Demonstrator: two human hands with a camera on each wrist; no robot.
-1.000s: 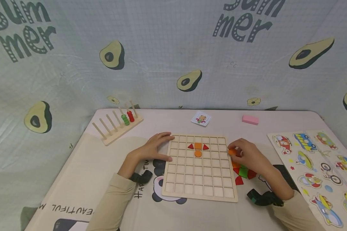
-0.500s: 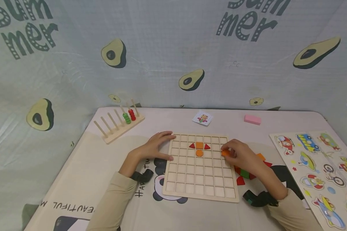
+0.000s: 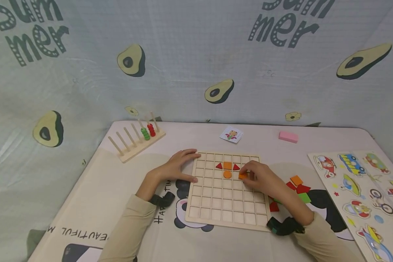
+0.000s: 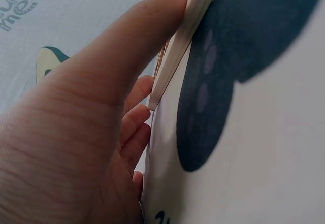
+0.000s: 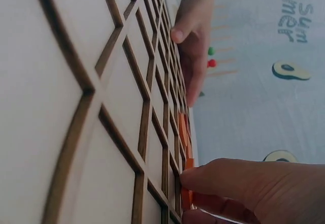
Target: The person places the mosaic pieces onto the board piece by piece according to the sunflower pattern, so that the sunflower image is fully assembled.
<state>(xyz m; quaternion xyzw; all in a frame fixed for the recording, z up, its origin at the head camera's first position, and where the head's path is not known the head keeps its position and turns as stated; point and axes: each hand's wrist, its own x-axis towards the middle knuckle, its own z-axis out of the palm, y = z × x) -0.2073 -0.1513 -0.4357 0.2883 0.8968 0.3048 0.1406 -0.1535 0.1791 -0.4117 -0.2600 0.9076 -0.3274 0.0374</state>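
Note:
A wooden grid board [image 3: 222, 205] lies on the table in front of the person. In its upper rows sit an orange square tile [image 3: 227, 166], a red triangle [image 3: 219, 166] on either side of it, and an orange round tile [image 3: 227, 174] just below. The left hand [image 3: 174, 167] steadies the board's left side with thumb and fingers spread apart; in the left wrist view its thumb [image 4: 152, 23] lies against the wooden edge. Over the board's right part, the right hand [image 3: 263, 178] pinches an orange tile [image 5: 190, 183] close above the cells, the tile's shape mostly hidden by fingers.
Loose red, green and orange tiles [image 3: 296, 180] lie right of the board, partly under the right forearm. Behind are a peg stand with beads [image 3: 137, 147], a pattern card [image 3: 231, 134] and a pink block [image 3: 288, 137]. A picture puzzle board [image 3: 363, 187] occupies the right side.
The right hand has carried the orange tile leftward from beside the board to over its cells, uncovering loose tiles on the right. The left hand stays at the board's left edge.

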